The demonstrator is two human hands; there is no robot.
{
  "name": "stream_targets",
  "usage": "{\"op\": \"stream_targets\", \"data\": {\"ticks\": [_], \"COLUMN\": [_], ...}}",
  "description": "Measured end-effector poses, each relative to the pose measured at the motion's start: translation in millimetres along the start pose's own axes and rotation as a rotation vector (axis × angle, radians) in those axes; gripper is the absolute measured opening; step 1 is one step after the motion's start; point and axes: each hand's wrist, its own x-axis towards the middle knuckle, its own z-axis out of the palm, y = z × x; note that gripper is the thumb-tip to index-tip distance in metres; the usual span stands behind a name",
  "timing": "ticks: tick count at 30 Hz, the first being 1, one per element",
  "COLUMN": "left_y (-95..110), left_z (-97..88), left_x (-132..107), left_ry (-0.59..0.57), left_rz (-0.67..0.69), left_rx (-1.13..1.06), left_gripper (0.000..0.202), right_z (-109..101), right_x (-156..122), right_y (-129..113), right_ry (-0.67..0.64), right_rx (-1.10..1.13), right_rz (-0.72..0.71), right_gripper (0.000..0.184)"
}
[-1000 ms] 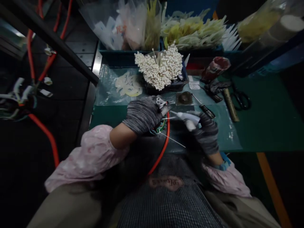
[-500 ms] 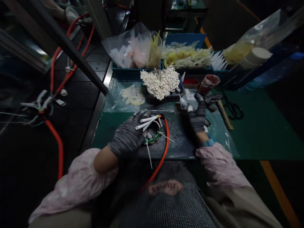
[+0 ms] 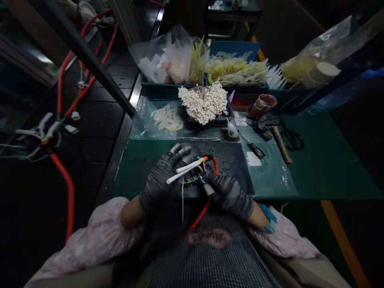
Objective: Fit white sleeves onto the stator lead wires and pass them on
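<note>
My left hand [image 3: 164,178], in a grey knit glove, holds the left side of a green ring-shaped circuit board [image 3: 192,182]; some of its fingers stretch upward and the thumb is hidden. White sleeved wires [image 3: 187,170] cross in front of that hand from the board. An orange cable [image 3: 216,166] curves away from it, and a white cable tie [image 3: 183,202] hangs down. My gloved right hand [image 3: 229,194] is closed at the ring's right edge. A small whitish piece [image 3: 208,188] shows at its fingertips; its kind I cannot make out.
Behind the hands stands a bundle of white-tipped sticks [image 3: 204,104]. A small white bottle [image 3: 232,130], a screwdriver [image 3: 255,149] and scissors [image 3: 294,140] lie rightward. Blue bins [image 3: 162,94] line the back. Orange cables [image 3: 64,180] hang at left.
My right hand has come from beside the small bottle down to the ring, uncovering the screwdriver and a white paper. The wires and ring have tilted slightly under my left hand.
</note>
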Motion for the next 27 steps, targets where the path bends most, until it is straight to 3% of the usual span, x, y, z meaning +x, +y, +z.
{"op": "stream_targets", "data": {"ticks": [5, 8, 14, 18, 23, 25, 27], "left_y": [-1, 3, 17, 10, -4, -5, -8], "left_z": [39.8, 55.9, 56.8, 47.5, 29.6, 24.6, 21.7], "left_x": [-28, -37, -34, -20, -2, 1, 2], "left_ry": [0.440, 0.558, 0.496, 0.440, 0.259, 0.222, 0.182], "left_rz": [-0.213, -0.168, -0.012, 0.017, 0.027, 0.033, 0.005], "left_rx": [-0.315, -0.241, -0.001, 0.050, 0.041, 0.056, 0.091], "left_gripper": [0.051, 0.040, 0.048, 0.045, 0.051, 0.054, 0.057], "right_z": [38, 51, 51, 45, 14, -3, -12], "right_x": [-16, -19, -12, -4, -2, -1, 5], "right_y": [-6, -10, -12, -14, -9, 0, 12], "right_ry": [0.144, 0.231, 0.287, 0.301, 0.235, 0.333, 0.487], "right_rx": [0.157, 0.183, 0.133, 0.069, 0.053, 0.058, 0.047], "right_rz": [-0.064, 0.018, 0.112, 0.140, 0.071, 0.087, 0.163], "right_gripper": [0.024, 0.026, 0.022, 0.025, 0.023, 0.022, 0.034]}}
